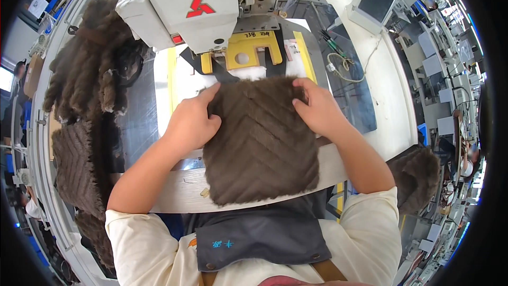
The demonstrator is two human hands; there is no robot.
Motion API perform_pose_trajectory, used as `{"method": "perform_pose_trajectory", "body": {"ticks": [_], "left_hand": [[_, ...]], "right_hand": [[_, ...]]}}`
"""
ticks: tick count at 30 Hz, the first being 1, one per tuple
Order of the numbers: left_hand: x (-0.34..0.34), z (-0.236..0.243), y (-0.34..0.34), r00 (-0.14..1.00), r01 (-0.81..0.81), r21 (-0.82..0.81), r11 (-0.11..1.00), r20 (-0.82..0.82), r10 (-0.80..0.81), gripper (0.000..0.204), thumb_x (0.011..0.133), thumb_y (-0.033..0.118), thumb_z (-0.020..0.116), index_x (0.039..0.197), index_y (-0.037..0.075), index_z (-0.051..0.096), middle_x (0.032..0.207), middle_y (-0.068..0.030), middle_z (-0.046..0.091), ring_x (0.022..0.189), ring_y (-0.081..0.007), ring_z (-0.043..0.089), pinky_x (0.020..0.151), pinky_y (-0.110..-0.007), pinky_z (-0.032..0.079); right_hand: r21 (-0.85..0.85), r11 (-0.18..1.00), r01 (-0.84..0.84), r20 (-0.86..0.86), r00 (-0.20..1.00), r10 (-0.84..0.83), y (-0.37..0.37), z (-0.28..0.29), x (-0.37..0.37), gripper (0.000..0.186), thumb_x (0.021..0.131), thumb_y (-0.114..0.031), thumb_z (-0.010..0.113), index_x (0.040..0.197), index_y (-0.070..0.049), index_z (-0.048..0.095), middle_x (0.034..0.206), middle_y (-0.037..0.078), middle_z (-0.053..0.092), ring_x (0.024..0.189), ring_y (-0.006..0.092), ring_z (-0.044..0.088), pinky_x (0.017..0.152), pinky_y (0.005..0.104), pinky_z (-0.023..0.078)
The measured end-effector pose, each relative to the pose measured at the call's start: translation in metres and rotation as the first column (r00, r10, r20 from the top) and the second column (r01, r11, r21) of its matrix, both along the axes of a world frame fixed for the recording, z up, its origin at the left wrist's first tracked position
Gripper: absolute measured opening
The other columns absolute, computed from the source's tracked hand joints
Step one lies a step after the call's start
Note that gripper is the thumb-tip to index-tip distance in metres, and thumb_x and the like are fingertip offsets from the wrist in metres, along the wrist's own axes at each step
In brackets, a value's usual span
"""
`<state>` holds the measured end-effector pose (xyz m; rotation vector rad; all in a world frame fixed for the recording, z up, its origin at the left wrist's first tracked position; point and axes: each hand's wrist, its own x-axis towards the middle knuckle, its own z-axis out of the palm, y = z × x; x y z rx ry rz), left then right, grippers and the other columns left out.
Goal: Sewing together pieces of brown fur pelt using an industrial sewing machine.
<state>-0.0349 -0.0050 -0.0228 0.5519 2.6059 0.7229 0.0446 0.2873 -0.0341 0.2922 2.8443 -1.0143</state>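
Note:
A brown fur panel (259, 143) with V-shaped ridges lies flat in front of me, its near end over the table edge. My left hand (193, 119) rests at its upper left edge, forefinger stretched toward the corner and thumb apart. At the upper right corner, my right hand (320, 108) pinches the fur's edge between thumb and forefinger. Just beyond the panel sits a yellow clamp plate (246, 52) with a round hole, under the white head of a sewing machine (196, 8). Dark straps (275, 63) run beside the plate toward the fur.
Brown fur pieces (82, 69) hang in a heap at the left, with a ridged fur panel (76, 161) below. Another fur piece (418, 180) lies at the right. A monitor (374, 0) stands at the far right, near green-handled tools (332, 42) and a coiled cord (346, 69).

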Motion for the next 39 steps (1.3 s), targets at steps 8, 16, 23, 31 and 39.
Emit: {"method": "perform_pose_trajectory", "body": {"ticks": [8, 16, 23, 31, 39], "left_hand": [[0.007, 0.008, -0.012, 0.999, 0.029, -0.058, 0.998, 0.032, -0.027, 0.075, 0.078, 0.009, 0.063, 0.151, -0.001, 0.049, 0.100, -0.0316, 0.072, 0.096, -0.0478, 0.069, 0.092, -0.050, 0.055], [0.004, 0.001, -0.007, 0.999, 0.023, -0.033, 0.999, -0.031, -0.024, 0.070, 0.080, 0.010, 0.062, 0.149, 0.003, 0.053, 0.094, -0.0279, 0.073, 0.092, -0.0458, 0.070, 0.088, -0.050, 0.056], [-0.011, -0.017, 0.000, 0.982, -0.022, 0.074, 0.997, -0.185, 0.036, 0.058, 0.085, 0.012, 0.060, 0.143, 0.008, 0.061, 0.098, -0.0255, 0.074, 0.093, -0.0447, 0.070, 0.089, -0.051, 0.056], [-0.016, 0.003, 0.006, 1.000, 0.000, -0.009, 1.000, 0.001, 0.000, 0.072, 0.080, 0.011, 0.062, 0.151, 0.012, 0.055, 0.102, -0.0255, 0.075, 0.096, -0.0440, 0.071, 0.092, -0.049, 0.056], [-0.016, -0.002, -0.001, 0.993, 0.116, -0.037, 0.993, -0.008, -0.117, 0.083, 0.076, 0.011, 0.062, 0.158, 0.014, 0.046, 0.086, -0.0266, 0.071, 0.086, -0.0449, 0.069, 0.084, -0.050, 0.056]], "right_hand": [[0.006, 0.997, -0.081, -0.063, 0.995, 0.081, -0.011, -0.002, -0.017, 0.042, 0.095, -0.017, 0.065, 0.133, -0.002, 0.059, 0.099, 0.027, 0.072, 0.101, 0.0467, 0.068, 0.091, 0.0515, 0.053], [0.074, 0.995, -0.062, -0.069, 0.995, 0.067, -0.009, -0.001, -0.010, 0.056, 0.091, -0.016, 0.062, 0.144, 0.000, 0.055, 0.098, 0.028, 0.072, 0.098, 0.0476, 0.068, 0.091, 0.0535, 0.052], [0.081, 0.996, -0.033, 0.009, 0.999, 0.032, 0.003, 0.005, -0.023, 0.060, 0.091, -0.030, 0.067, 0.142, 0.001, 0.059, 0.119, 0.028, 0.071, 0.111, 0.0452, 0.067, 0.098, 0.0486, 0.053], [-0.372, 0.896, 0.244, 0.164, 0.967, -0.195, 0.043, -0.004, -0.103, 0.026, 0.095, -0.030, 0.075, 0.088, -0.006, 0.069, 0.064, -0.002, 0.051, 0.047, 0.0092, 0.042, 0.042, 0.0290, 0.031], [-0.082, 0.997, -0.016, -0.161, 0.987, 0.002, 0.055, -0.033, -0.158, 0.018, 0.090, -0.020, 0.077, 0.085, -0.004, 0.069, 0.066, 0.003, 0.061, 0.063, 0.0182, 0.061, 0.058, 0.0372, 0.046]]}}
